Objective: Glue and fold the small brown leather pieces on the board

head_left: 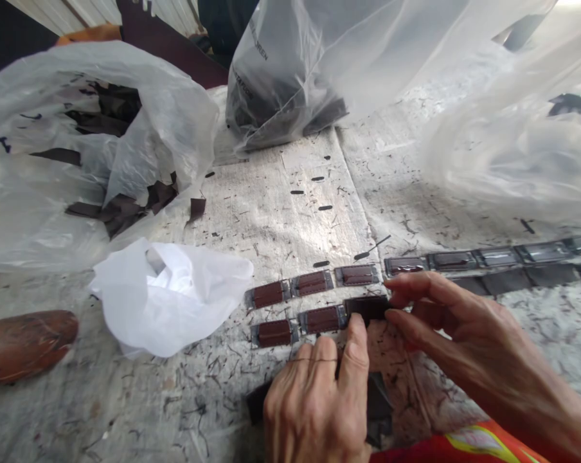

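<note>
A dark, flat rectangular piece (371, 307), like leather, lies at the right end of the nearer row of small maroon stitched patches. My right hand (430, 315) pinches its right edge between thumb and forefinger. My left hand (319, 392) rests palm down, its index fingertip pressed on the left part of this piece and the other fingers curled. More dark pieces (380, 408) show partly beneath my left hand; whether it grips any is hidden. In the nearer row lie a maroon patch (274, 332) and another patch (322, 319). The farther row (358, 275) runs on to the right.
An open plastic bag (175, 116) of dark scraps stands at left. A clear bag (290, 77) holds dark pieces at the back, and another plastic bag (507, 154) lies right. A crumpled white bag (175, 308) and a brown rounded object (27, 347) sit left on the thread-littered cloth (175, 411).
</note>
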Demonstrator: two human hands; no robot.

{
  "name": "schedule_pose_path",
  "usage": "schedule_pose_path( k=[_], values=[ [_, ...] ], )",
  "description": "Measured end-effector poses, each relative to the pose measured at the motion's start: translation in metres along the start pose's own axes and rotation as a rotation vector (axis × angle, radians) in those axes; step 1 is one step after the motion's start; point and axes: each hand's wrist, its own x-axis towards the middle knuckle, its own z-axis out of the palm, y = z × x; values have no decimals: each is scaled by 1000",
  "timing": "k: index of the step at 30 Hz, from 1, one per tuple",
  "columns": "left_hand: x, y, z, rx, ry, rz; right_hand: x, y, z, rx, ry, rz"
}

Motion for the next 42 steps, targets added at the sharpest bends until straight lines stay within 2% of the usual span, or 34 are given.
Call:
schedule_pose_path(
  k=[3, 5, 7, 9, 15, 21, 33, 39, 42],
  values=[
    [0, 1, 0, 11, -23, -30, -8, 7, -5, 39, 136, 33],
    [0, 1, -1, 1, -27, -36, -13, 14, -8, -15, 217, 8],
    [-1, 1, -1, -15, -36, -29, -17, 20, -10, -117, 199, -47],
    [-1, 1, -1, -15, -53, -23, -17, 23, -10, -197, 129, -107],
    [-1, 1, -2, 26, -31, -27, -7, 17, -1, -340, -26, -203],
    [-1, -3, 1, -7, 2, 30, -3, 12, 1, -434, 11, -234],
    [6, -1, 0, -23, 36, 15, 0, 11, 10, -590, 68, -198],
    [0, 6, 10, -45, 115, -92, 3, 7, 3, -424, 113, -143],
    [-2, 6, 10, -54, 62, -107, -3, 12, -2, -314, 176, -167]
  ],
)
